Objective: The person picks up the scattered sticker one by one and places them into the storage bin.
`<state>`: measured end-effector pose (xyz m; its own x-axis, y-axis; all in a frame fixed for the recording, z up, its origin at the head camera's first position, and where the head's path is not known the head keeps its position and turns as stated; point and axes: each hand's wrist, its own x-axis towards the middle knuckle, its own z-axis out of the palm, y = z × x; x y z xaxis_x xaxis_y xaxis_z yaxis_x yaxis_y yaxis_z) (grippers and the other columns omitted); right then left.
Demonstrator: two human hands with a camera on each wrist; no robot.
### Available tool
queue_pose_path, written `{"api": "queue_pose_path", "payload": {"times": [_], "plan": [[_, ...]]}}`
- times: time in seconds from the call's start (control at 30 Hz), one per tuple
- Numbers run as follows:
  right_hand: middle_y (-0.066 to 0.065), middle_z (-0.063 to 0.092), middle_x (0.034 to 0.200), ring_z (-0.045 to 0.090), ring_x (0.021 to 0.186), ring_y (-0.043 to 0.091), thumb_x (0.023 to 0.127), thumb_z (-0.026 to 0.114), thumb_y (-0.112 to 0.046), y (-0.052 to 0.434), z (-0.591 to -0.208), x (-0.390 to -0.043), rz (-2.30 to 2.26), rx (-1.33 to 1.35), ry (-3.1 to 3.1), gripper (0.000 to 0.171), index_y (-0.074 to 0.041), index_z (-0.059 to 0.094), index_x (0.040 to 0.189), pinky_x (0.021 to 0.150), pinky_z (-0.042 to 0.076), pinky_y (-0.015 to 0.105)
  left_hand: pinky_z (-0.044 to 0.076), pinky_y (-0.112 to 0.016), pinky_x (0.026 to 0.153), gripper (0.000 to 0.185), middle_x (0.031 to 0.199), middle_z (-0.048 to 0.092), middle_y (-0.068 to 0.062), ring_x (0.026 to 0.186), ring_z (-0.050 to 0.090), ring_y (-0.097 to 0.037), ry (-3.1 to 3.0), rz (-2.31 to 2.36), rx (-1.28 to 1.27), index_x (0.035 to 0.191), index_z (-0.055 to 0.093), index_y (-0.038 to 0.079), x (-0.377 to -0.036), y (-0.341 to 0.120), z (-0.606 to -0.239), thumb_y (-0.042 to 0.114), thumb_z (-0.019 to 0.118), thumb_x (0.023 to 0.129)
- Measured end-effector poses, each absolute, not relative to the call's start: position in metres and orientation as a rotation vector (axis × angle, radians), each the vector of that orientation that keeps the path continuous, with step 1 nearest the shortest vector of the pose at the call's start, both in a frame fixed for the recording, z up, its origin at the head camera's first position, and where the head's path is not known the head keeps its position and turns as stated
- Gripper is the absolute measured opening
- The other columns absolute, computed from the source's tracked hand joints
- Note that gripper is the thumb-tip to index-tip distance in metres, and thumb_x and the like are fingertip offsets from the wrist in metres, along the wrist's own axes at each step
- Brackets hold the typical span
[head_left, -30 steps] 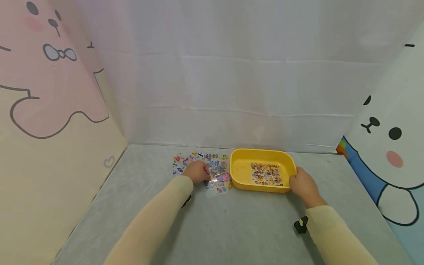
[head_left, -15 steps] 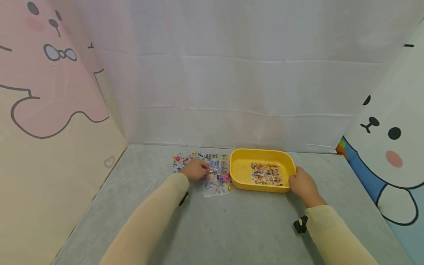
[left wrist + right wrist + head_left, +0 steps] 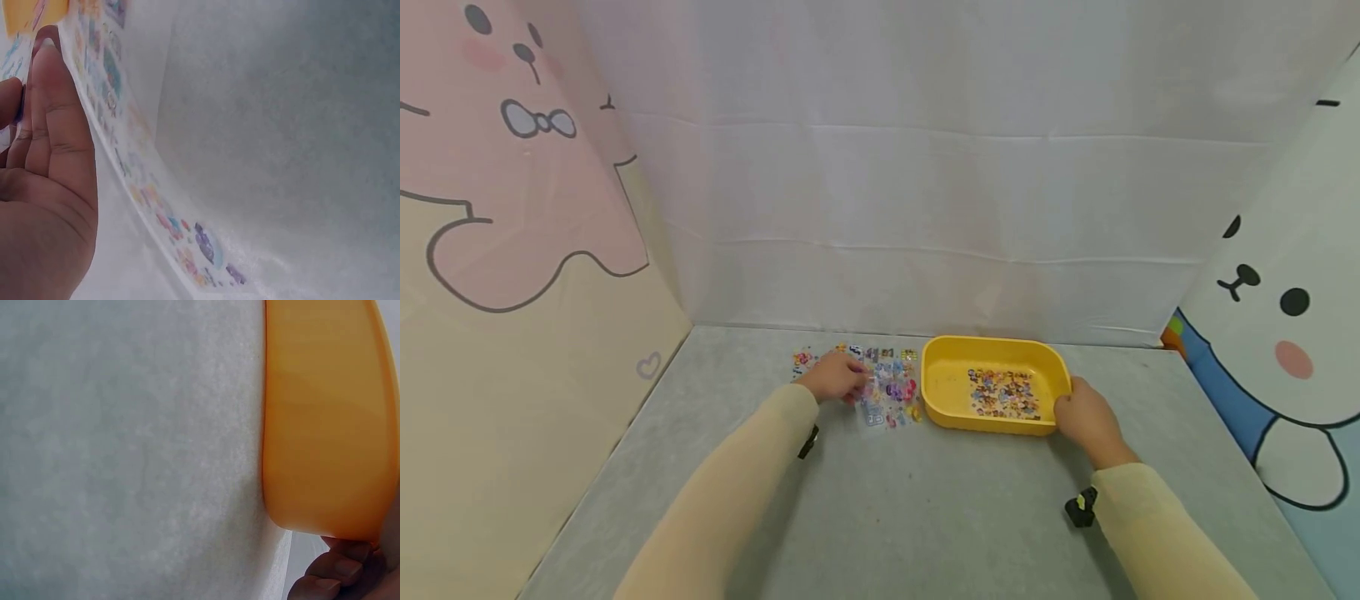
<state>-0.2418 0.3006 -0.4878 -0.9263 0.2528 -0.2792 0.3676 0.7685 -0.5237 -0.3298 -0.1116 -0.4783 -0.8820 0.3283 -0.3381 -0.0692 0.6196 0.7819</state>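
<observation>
My left hand (image 3: pixel 832 377) pinches a clear sticker sheet (image 3: pixel 891 404) by its left side, between thumb and fingers. Colourful little cartoon figures cover the sheet, which overlaps other sticker sheets lying on the table. In the left wrist view, one of those sheets (image 3: pixel 164 212) runs beneath the hand, its edge passing beside the fingers. My right hand (image 3: pixel 1088 419) grips the right end of a shallow yellow plastic tray (image 3: pixel 943 379). Inside the tray lies another sheet of small stickers (image 3: pixel 1003 395). In the right wrist view, curled fingers (image 3: pixel 337 569) show under the tray's end.
A grey table (image 3: pixel 910 517) carries everything. Behind it hangs a white curtain (image 3: pixel 880 192). Printed cartoon panels stand at the left (image 3: pixel 535 333) and right (image 3: pixel 1292 358). The tray's left end is right beside the sheets.
My left hand has moved left and slightly away from me, and the sheet in its fingers has shifted left with it. The right hand and the tray stay where they were.
</observation>
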Motion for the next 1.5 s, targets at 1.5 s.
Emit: {"api": "queue_pose_path", "payload": {"times": [1.5], "plan": [[0.032,0.054,0.127,0.052,0.098,0.037,0.099,0.031,-0.009,0.302,-0.488,-0.239,-0.875,0.443,2.805,0.054,0.019,0.032,0.146,0.088,0.045,0.055,0.058,-0.039,0.09,0.025,0.129,0.066,-0.017,0.106,0.069,-0.033,2.146,1.873,-0.061,0.127,0.071,0.003,-0.323,-0.065,-0.444,0.012,0.062,0.105]]}}
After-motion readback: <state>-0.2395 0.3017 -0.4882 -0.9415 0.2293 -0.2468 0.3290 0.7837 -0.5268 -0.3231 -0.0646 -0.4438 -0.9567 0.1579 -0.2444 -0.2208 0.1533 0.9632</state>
